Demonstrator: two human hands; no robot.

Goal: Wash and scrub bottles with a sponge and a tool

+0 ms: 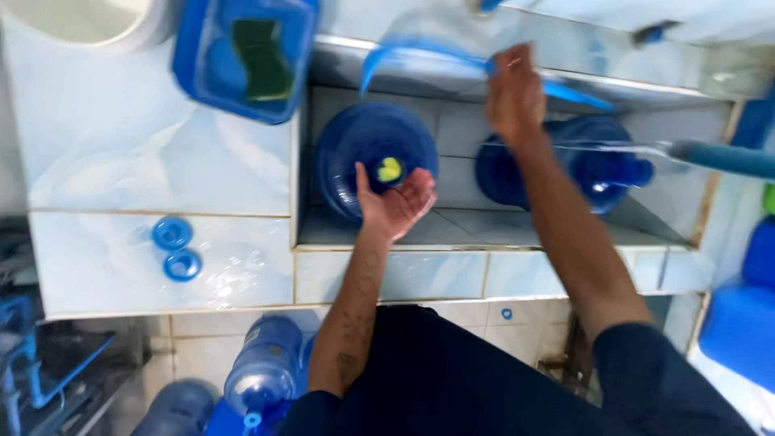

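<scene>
Blue water jug [373, 153] at centre frame is being washed; left hand [395, 202] cups open beneath, right hand [513, 93] grips the blue hose [420, 56]; next, steady aim at its mouth.

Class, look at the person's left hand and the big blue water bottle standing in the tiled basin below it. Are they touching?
Cannot tell. In the head view the left hand overlaps the blue water bottle from above, so any gap or contact is hidden.

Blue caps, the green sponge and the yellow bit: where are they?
blue caps [176, 249], head view, on the tiled ledge, between the two rings.
green sponge [262, 58], head view, its middle, inside the blue tub.
yellow bit [390, 169], head view, its centre, above the left palm.
</scene>
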